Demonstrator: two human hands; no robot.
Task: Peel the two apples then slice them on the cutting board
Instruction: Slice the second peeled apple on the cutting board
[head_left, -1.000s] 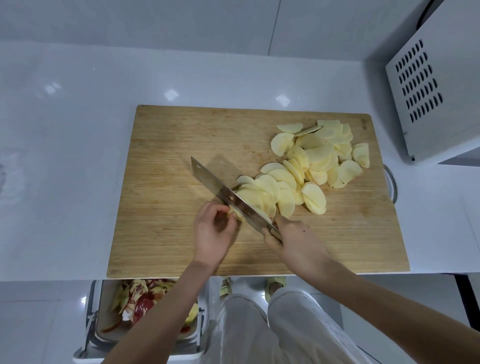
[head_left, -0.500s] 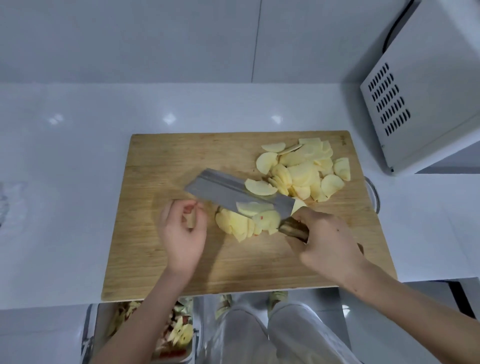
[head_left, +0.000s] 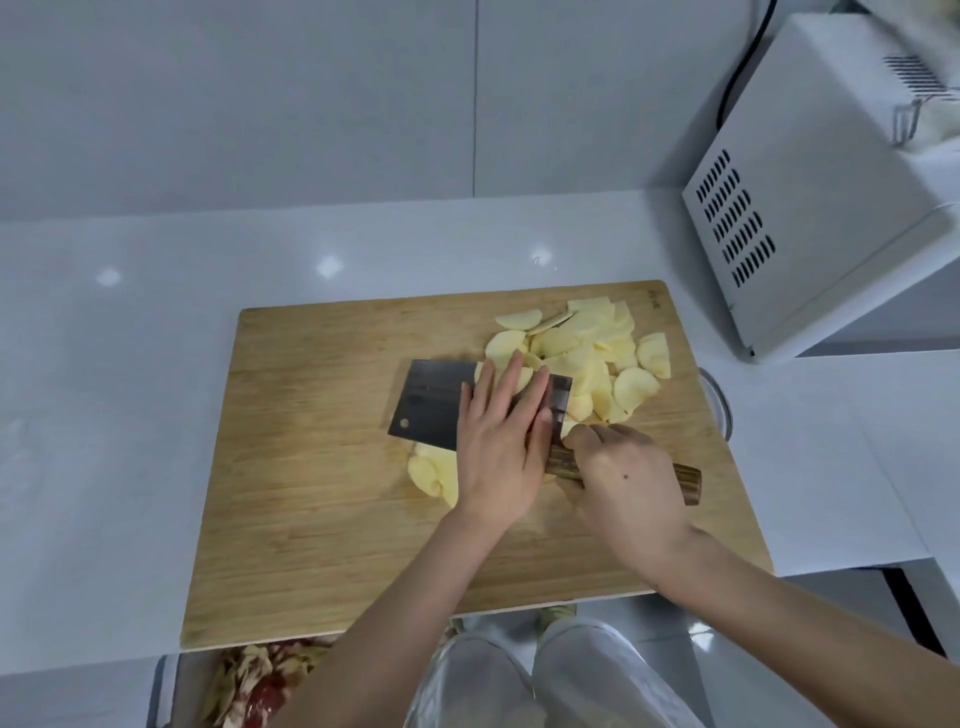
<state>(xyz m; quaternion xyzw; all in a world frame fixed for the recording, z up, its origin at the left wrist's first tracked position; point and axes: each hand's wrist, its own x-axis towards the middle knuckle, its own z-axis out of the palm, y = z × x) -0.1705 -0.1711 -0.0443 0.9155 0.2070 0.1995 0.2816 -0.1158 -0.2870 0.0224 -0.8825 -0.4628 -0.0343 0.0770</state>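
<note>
A wooden cutting board (head_left: 311, 467) lies on the white counter. Pale peeled apple slices (head_left: 597, 358) are heaped at its far right, and a few more slices (head_left: 431, 473) show near the board's middle under the cleaver's near edge. The cleaver (head_left: 426, 405) lies flat, blade pointing left. My right hand (head_left: 628, 483) grips its wooden handle. My left hand (head_left: 498, 441) rests flat on the blade with straight fingers, reaching to the slices beyond it.
A white microwave (head_left: 810, 197) stands at the back right, close to the board's corner. Below the counter's front edge sits a bin (head_left: 249, 686) with red and yellow apple peel. A round metal rim (head_left: 719, 400) shows by the board's right edge.
The cleaver went from cutting upright to lying flat on the board. My left hand let go of the small apple piece and moved right onto the blade. The camera tilted up.
</note>
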